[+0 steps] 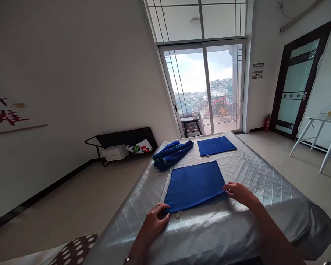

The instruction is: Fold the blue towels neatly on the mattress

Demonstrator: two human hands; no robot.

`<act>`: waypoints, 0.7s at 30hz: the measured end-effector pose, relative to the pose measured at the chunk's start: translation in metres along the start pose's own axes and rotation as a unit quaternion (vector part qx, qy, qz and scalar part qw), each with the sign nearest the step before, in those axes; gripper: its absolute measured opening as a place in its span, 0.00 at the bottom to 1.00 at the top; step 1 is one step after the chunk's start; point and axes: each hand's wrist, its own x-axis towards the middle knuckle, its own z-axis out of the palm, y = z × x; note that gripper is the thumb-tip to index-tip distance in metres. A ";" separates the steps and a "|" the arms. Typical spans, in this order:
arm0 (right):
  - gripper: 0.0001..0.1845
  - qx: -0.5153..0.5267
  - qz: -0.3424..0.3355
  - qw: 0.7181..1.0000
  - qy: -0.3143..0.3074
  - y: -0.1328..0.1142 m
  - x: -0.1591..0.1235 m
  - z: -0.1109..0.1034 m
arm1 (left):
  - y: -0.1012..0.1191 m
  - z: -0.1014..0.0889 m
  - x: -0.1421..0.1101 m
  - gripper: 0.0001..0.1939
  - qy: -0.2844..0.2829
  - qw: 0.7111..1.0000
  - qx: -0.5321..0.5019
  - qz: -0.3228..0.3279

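A blue cloth [195, 186] lies flat on a silver quilted cover [251, 176], at the centre of the clock, a pale tag [178, 214] showing under its near edge at seven. At eight, the left hand [155, 219] has thumb and fingers curled about the near left corner; whether they pinch it I cannot tell. Just past three, the right hand [235, 191] pinches the near right corner between thumb and fingers. A second flat blue cloth [216, 145] lies apart at one o'clock, a bunched blue cloth [178, 152] at eleven. Beyond the cover, a low black rack [123, 137] stands at ten, a sliding glass door [206, 88] at twelve, a white stand [324, 118] at two.
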 end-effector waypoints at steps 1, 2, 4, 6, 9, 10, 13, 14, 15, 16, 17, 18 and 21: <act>0.15 0.007 -0.010 1.000 0.014 0.002 0.000 0.001 | 0.000 0.000 0.000 0.15 -0.001 1.000 -0.002 -0.002; 0.15 0.016 -0.020 0.999 0.027 0.004 0.001 0.002 | 0.000 0.000 0.000 0.16 -0.001 1.000 -0.004 -0.002; 0.15 0.039 -0.039 0.997 0.050 0.008 0.002 0.005 | 0.001 0.000 0.000 0.15 -0.001 1.000 -0.007 -0.002; 0.14 0.059 -0.052 0.995 0.064 0.011 0.003 0.008 | 0.001 0.001 0.000 0.15 0.001 1.000 -0.009 -0.003; 0.14 0.067 -0.053 0.994 0.062 0.013 0.003 0.010 | 0.001 0.002 -0.001 0.15 0.005 1.000 -0.009 -0.003; 0.14 0.063 -0.050 0.995 0.055 0.013 0.003 0.010 | 0.001 0.002 -0.002 0.15 0.005 1.000 -0.008 -0.002; 0.14 0.025 -0.038 0.998 0.038 0.008 0.002 0.005 | 0.002 0.003 -0.003 0.14 0.006 1.000 -0.004 0.005; 0.14 0.007 -0.034 0.999 0.039 0.006 0.001 0.003 | 0.002 0.003 -0.003 0.14 0.007 1.000 -0.002 0.008; 0.13 -0.009 -0.032 0.998 0.046 0.004 0.000 0.001 | 0.002 0.003 -0.003 0.14 0.009 1.000 0.001 0.009; 0.13 -0.022 -0.032 0.998 0.058 0.002 0.000 0.000 | 0.002 0.003 -0.003 0.14 0.010 1.000 0.003 0.010; 0.13 -0.031 -0.034 0.996 0.074 0.001 -0.001 -0.001 | 0.003 0.003 -0.003 0.14 0.012 1.000 0.005 0.010; 0.13 -0.037 -0.040 0.994 0.093 0.000 -0.001 -0.002 | 0.003 0.003 -0.003 0.14 0.011 1.000 0.006 0.010; 0.14 -0.046 -0.068 0.986 0.147 -0.001 0.000 0.000 | 0.004 0.002 -0.002 0.16 0.000 1.000 0.004 0.008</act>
